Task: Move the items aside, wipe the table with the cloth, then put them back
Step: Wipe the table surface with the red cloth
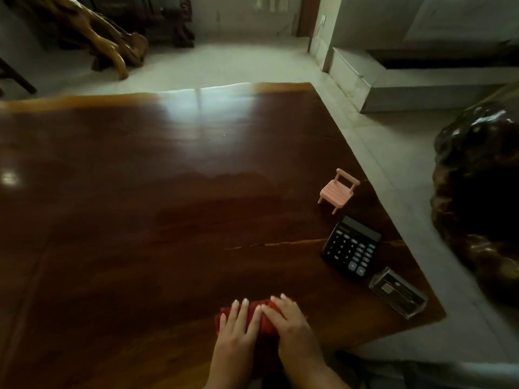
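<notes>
A red cloth (266, 324) lies folded on the dark wooden table (140, 220) near its front edge. My left hand (238, 329) and my right hand (289, 324) both press flat on the cloth, fingers spread, side by side. Along the table's right edge stand a small pink toy chair (338, 190), a black calculator (352, 248) and a clear plastic box (397, 292) with a dark item inside, in a row from far to near.
The table's right edge runs diagonally beside the three items, with pale floor tiles beyond. A dark lumpy wooden stool (477, 197) stands to the right. Carved root furniture (98, 37) stands across the floor at the back left.
</notes>
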Demonstrator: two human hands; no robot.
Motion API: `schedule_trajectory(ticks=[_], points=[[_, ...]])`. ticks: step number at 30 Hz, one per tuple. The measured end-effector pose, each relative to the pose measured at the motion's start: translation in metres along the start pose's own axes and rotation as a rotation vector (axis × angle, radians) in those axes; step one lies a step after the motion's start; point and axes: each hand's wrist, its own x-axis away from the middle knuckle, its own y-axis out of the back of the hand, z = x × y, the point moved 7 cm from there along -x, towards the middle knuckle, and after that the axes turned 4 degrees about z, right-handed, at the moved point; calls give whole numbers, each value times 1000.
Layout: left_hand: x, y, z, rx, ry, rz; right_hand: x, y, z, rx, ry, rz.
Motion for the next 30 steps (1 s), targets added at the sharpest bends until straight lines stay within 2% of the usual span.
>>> schedule_trajectory(ticks=[2, 8, 14, 17, 23, 30], points=[[-33, 7, 9, 18, 31, -30, -34, 16, -5, -3, 19, -63], [-162, 58, 23, 4, 44, -224, -162, 65, -39, -48, 51, -102], [-298, 104, 8, 64, -4, -327, -273, 123, -91, -97, -54, -210], [-336, 116, 3, 45, -22, -362, -302, 138, -106, -71, -84, -248], [-359, 127, -1, 43, -9, -315, -321, 146, -114, -104, -143, -281], [-275, 92, -10, 49, -65, -213, -230, 107, -96, -123, -216, -287]])
